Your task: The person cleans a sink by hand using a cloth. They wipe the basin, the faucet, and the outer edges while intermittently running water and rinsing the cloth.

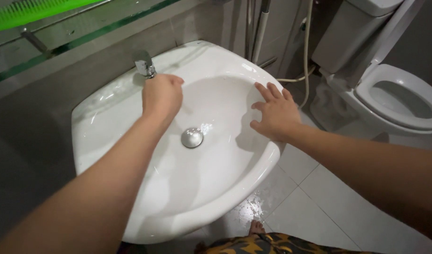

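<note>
Your white sink (108, 141) fills the middle of the view, fixed to the grey wall, with a toilet (399, 101) well apart to the right and wet floor tiles (319, 197) below. Your left hand (162, 96) is the nearer one to the chrome tap (144, 65): the tap stands at the sink's back rim, just beyond your knuckles, upright and rising away from you. That hand's fingers are curled into a loose fist, touching or just short of the tap's base; the view is too poor to say which. Your right hand (275, 113) lies flat on the sink's right rim, fingers spread and released, holding nothing. The round metal drain plug (192, 138) sits in the basin between your two wrists.
</note>
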